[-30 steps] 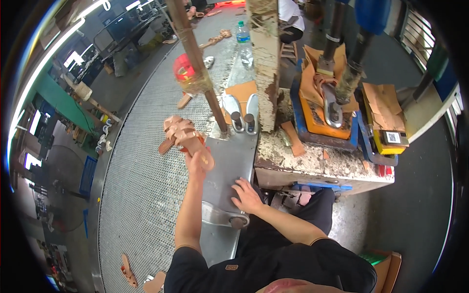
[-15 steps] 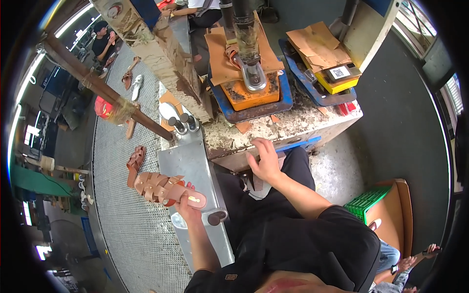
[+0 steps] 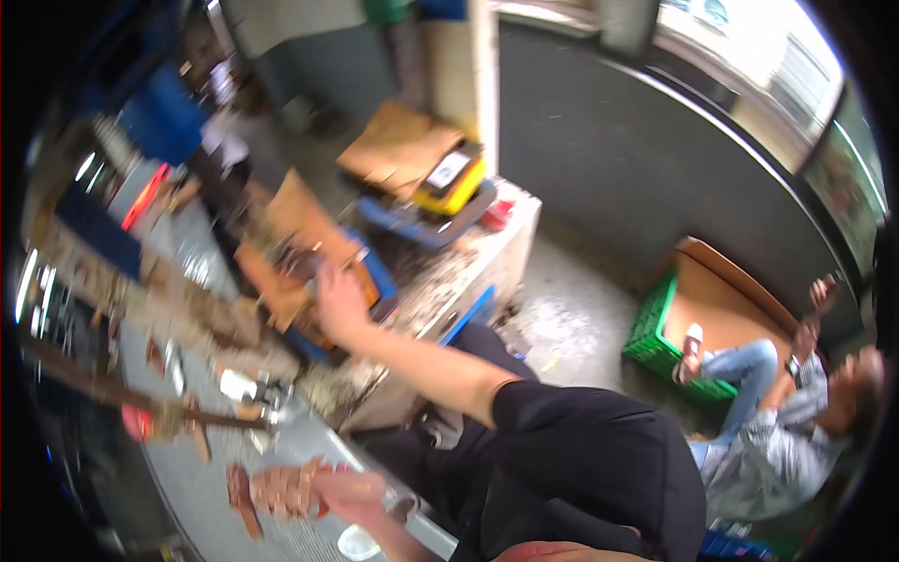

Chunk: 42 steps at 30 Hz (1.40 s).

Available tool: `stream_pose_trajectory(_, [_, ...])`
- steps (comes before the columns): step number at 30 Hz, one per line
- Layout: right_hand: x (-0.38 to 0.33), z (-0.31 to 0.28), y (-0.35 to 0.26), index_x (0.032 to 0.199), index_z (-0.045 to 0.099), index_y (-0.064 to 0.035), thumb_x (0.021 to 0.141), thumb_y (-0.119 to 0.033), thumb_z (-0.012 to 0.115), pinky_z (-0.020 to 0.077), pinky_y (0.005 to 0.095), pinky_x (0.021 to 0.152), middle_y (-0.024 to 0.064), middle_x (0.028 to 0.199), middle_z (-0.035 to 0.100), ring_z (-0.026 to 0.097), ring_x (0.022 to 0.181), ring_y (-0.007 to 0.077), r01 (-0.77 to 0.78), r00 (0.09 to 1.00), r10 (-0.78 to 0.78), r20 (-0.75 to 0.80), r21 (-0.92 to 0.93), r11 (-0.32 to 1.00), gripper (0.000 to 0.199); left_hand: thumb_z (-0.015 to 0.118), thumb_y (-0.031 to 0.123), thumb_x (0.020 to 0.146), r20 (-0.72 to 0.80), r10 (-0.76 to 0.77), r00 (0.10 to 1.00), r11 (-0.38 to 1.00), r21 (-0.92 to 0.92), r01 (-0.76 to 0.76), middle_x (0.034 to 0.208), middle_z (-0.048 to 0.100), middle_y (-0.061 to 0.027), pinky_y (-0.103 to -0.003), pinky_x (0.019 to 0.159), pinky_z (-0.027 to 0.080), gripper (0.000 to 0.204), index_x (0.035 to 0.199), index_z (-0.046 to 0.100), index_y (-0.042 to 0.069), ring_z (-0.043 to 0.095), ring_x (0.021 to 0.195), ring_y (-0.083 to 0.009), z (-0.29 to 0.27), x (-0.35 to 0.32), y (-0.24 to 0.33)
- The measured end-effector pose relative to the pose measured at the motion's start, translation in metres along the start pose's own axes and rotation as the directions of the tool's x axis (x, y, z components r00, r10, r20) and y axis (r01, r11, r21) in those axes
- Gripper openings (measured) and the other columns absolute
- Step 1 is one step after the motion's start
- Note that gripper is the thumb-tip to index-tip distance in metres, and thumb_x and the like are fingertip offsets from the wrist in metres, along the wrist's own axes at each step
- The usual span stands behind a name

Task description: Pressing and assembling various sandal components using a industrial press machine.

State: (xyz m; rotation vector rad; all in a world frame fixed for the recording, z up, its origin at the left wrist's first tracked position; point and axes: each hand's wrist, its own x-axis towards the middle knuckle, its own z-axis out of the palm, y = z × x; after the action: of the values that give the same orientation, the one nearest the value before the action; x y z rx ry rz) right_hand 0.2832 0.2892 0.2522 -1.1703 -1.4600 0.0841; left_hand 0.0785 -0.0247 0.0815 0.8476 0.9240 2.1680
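Head view: left hand (image 3: 351,495) gripping stack of tan strappy sandal pieces (image 3: 276,489) over grey mesh table (image 3: 201,478). Right hand (image 3: 339,304) reaching onto orange press pad (image 3: 281,272) beyond table, fingers blurred, grip unclear. Seated person (image 3: 782,421) sitting beside green crate (image 3: 655,332), far from table.

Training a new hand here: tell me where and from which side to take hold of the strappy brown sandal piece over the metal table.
Judging by the blurred view, grip the brown sandal piece at its near end, coming from its right side, as the left hand does. The straps fan out leftward, so that end looks floppy. The right hand is up at the workbench.
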Motion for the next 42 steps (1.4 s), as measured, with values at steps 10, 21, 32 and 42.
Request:
stream_pose_trajectory(10, [-0.062,-0.064,0.023,0.135,0.052,0.0013,0.076,-0.009,0.081,0.0475,0.0504,0.102,0.0207,0.126,0.06,0.056,0.116,0.0422,0.204,0.97,-0.159,-0.183,0.261,0.943,0.066,0.057,0.044,0.107,0.306,0.035,0.951,0.987,0.139,-0.081,0.165,0.042,-0.0277,-0.061,0.126,0.031,0.064,0.159,0.049,0.007,0.033,0.156,-0.0477,0.046,-0.006,-0.007])
stream_pose_trajectory(21, [-0.281,-0.099,-0.02,0.13,0.056,-0.0017,0.077,-0.015,0.076,0.0466,0.0533,0.11,0.0234,0.13,0.057,0.056,0.124,0.045,0.074,0.616,-0.714,0.332,0.878,0.473,0.059,0.049,0.046,0.109,0.129,-0.062,0.99,0.987,-0.139,0.08,0.158,0.048,-0.0167,-0.056,0.124,0.035,0.066,0.159,0.043,0.004,0.045,0.146,-0.0394,-0.098,-0.168,0.045])
stream_pose_trajectory(32, [-0.371,-0.185,-0.091,0.134,0.06,0.001,0.079,-0.014,0.091,0.0555,0.0369,0.099,0.0162,0.124,0.068,0.07,0.111,0.0249,-0.428,0.414,-0.584,0.698,0.716,0.552,0.065,0.05,0.069,0.106,-0.537,0.559,0.631,0.826,0.423,-0.372,0.139,0.063,-0.0122,-0.042,0.102,0.057,0.08,0.15,0.05,0.002,0.065,0.121,-0.0259,-0.169,-0.165,0.15])
stream_pose_trajectory(42, [-0.327,-0.161,-0.084,0.139,0.051,0.0005,0.075,-0.014,0.094,0.0541,0.0436,0.099,0.019,0.132,0.063,0.066,0.117,0.0315,-0.045,0.726,-0.503,0.469,0.762,0.646,0.079,0.039,0.069,0.109,-0.296,-0.002,0.955,0.965,-0.25,-0.075,0.145,0.062,-0.0124,-0.044,0.109,0.053,0.078,0.153,0.047,0.005,0.063,0.129,-0.0254,0.04,-0.113,0.041])
